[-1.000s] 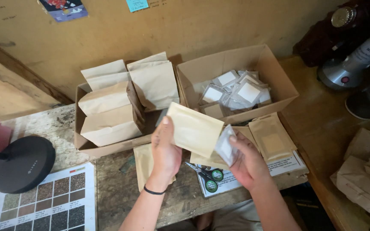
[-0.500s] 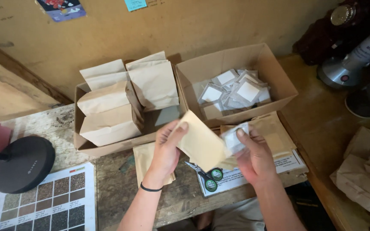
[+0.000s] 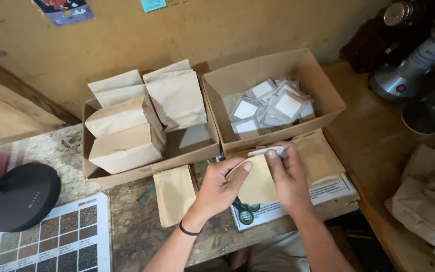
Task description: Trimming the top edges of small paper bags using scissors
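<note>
Both my hands hold a flat tan paper pouch (image 3: 258, 184) upright over the table's front edge. My left hand (image 3: 220, 186) grips its left side with the thumb on its face. My right hand (image 3: 289, 176) pinches the pouch's top together with a small white sachet (image 3: 268, 150) that pokes out at the pouch's mouth. Behind them stands an open cardboard box (image 3: 323, 90) with several white sachets (image 3: 270, 106). Another cardboard box (image 3: 142, 171) to the left holds several filled tan paper bags (image 3: 127, 131).
An empty tan pouch (image 3: 174, 194) lies on the table left of my hands, more pouches (image 3: 320, 158) lie to the right. Green-handled scissors (image 3: 245, 214) rest on a printed sheet (image 3: 328, 194). A black round lamp base (image 3: 21, 194), a colour chart (image 3: 56, 239), grinders (image 3: 414, 65) and crumpled paper (image 3: 429, 201) surround.
The pouch has swung from lying flat and raised to upright and lower, nearer the table. My right hand has brought the white sachet to the pouch's mouth.
</note>
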